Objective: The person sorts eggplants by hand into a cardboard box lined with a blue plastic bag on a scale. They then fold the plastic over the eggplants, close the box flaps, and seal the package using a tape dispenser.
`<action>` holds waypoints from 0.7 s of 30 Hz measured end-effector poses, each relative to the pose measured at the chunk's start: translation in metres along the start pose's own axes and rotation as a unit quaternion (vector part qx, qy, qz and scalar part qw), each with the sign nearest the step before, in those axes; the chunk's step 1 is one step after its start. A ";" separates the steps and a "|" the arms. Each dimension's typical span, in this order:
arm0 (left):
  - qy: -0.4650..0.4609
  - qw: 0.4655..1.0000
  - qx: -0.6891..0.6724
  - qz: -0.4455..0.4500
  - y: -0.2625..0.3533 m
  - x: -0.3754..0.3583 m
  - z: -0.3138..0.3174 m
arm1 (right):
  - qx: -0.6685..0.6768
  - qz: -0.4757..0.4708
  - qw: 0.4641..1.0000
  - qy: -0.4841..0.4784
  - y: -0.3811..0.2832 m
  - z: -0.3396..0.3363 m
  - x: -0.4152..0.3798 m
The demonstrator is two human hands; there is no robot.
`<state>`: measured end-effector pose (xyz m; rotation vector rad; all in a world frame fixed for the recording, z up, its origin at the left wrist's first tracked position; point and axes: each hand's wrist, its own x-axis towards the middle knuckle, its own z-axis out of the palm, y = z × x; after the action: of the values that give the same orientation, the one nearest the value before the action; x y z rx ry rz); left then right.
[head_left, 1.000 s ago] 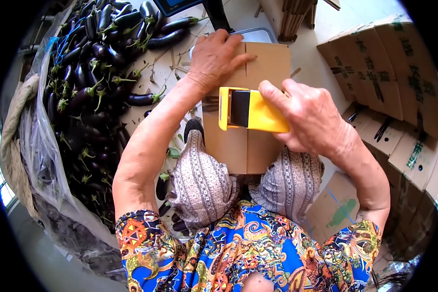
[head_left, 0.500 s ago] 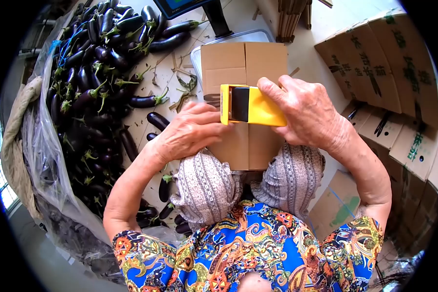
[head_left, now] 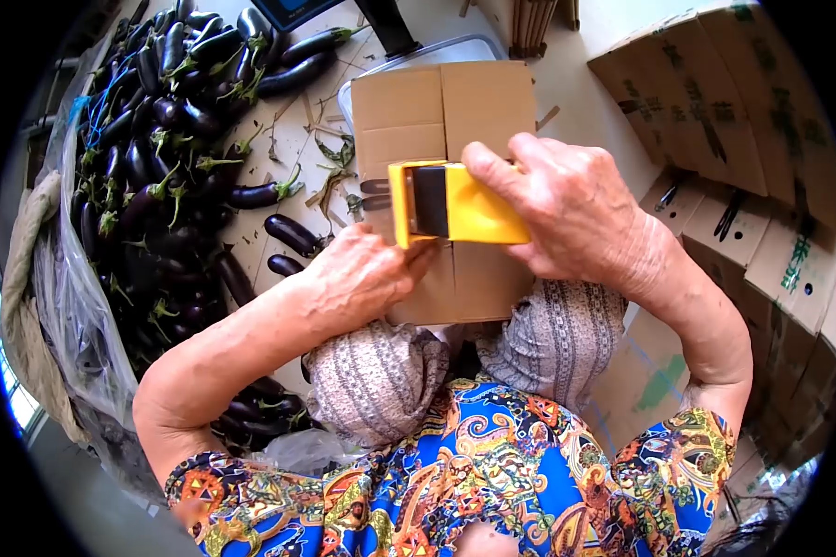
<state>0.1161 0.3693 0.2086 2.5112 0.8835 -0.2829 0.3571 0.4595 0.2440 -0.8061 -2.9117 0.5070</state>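
Observation:
A yellow tape dispenser (head_left: 485, 206) with a dark opening is gripped in my right hand (head_left: 571, 204) above the cardboard box (head_left: 409, 93). Just under the dispenser's left end is my left hand (head_left: 367, 269), its fingers bent and drawn together; whatever lies between them is too small to make out. The closed box stands in front of my knees, with its flaps meeting along a middle seam.
A big heap of eggplants (head_left: 167, 167) fills the left side beside clear plastic sheeting (head_left: 70, 297). Behind the box are a scale platform (head_left: 455, 51) and its display post (head_left: 387, 26). Printed cardboard boxes (head_left: 687, 102) stand at the right.
The view has shifted, so the box and dispenser appear further left. My left hand's fingers, spread and blurred before, are now drawn together lower beside the dispenser, and my left elbow is further out.

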 end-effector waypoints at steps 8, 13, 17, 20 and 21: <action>0.069 0.981 -0.179 0.009 -0.026 -0.015 0.003 | 0.027 -0.005 0.998 0.050 0.004 0.002 -0.002; 0.262 0.923 -0.272 -0.075 -0.030 -0.017 -0.007 | 0.021 -0.004 0.999 0.034 0.004 0.001 -0.007; 0.453 0.837 -0.258 -0.163 -0.048 0.015 -0.026 | 0.022 -0.012 0.999 0.045 0.004 0.000 -0.005; 0.476 0.851 -0.186 -0.119 -0.077 0.058 -0.026 | 0.020 -0.010 0.999 0.048 0.004 0.001 -0.006; 0.462 0.866 -0.155 -0.117 -0.087 0.067 -0.016 | 0.017 -0.012 0.998 0.053 0.006 0.001 -0.006</action>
<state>0.1129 0.4732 0.1691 2.1595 1.4331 1.0035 0.3649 0.4604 0.2407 -0.7673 -2.8052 0.4955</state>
